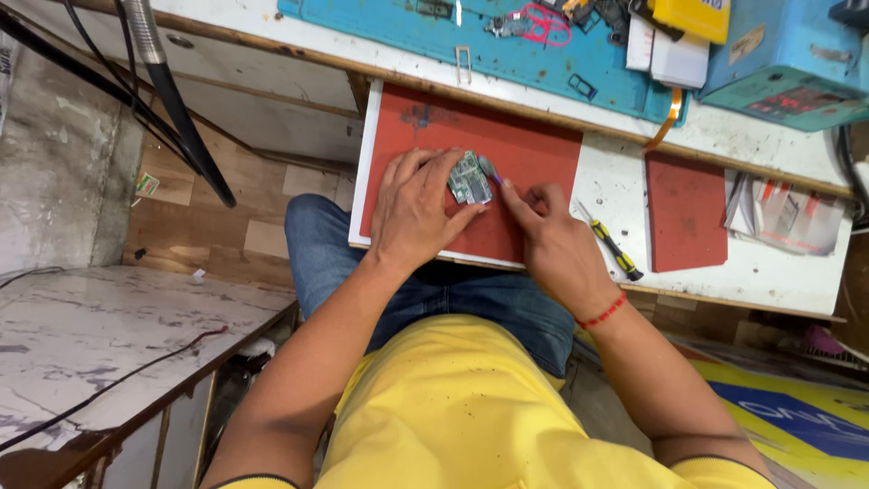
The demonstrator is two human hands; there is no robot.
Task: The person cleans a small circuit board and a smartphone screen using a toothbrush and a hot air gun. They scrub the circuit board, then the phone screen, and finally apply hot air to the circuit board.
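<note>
A small circuit board [470, 178] lies a little above the middle of the frame, on a red mat [534, 154] that covers a white pull-out shelf. The board is greenish grey, roughly rectangular, crowded with tiny silvery parts, and it sits tilted, its long side running from upper right to lower left. Its left and lower edges are partly hidden by fingers. A thin tool [490, 168] with a bluish-purple tip touches the board's upper right edge, slanting down toward the right.
</note>
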